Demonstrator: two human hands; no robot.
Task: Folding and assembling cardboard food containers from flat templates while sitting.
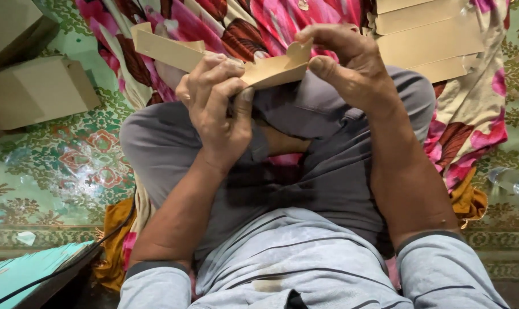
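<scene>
flat cardboard piece (pixel 214 57) held up over lap, above crossed legs in grey trousers (pixel 305 171). left hand (pixel 219 109) clenched on its middle, fingers (pixel 222 71) curled over edge. right hand (pixel 351 63) pinched on scalloped end. floral cloth (pixel 471 126) spread beneath. flat cardboard stack (pixel 431 40) beyond, folded boxes (pixel 36 91) at left.
</scene>
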